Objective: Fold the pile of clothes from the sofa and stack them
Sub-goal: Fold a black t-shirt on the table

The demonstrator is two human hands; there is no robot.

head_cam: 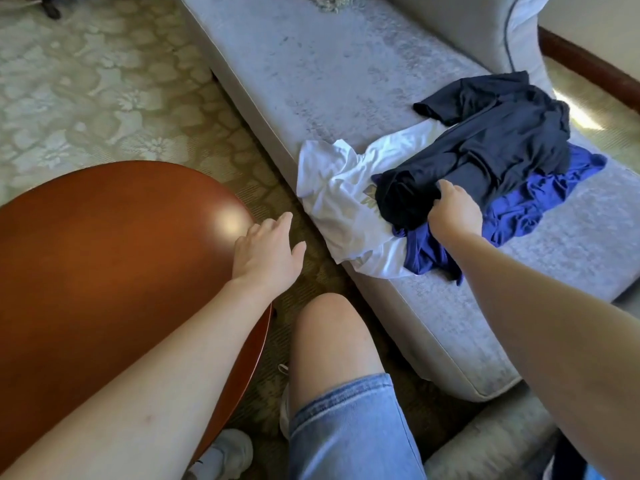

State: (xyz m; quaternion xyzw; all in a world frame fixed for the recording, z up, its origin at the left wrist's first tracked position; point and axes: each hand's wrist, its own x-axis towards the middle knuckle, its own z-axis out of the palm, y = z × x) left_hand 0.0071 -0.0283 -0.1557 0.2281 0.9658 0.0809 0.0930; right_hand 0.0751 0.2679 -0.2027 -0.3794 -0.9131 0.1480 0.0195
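Navy garment (pixel 491 143), right hand (pixel 453 213) apparently gripping

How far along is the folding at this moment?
Nothing looks folded or stacked yet. The right hand grips the dark navy garment atop the crumpled pile on the sofa, over a white shirt and a blue garment. The left hand hangs open. All three remain unfolded.

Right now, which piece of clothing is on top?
The dark navy garment: it lies over the white shirt and bright blue garment, gripped by the right hand.

Right hand (pixel 455 211) fingertips buried in navy garment (pixel 502 140); white shirt (pixel 339 188) print partly covered, perhaps lettering.
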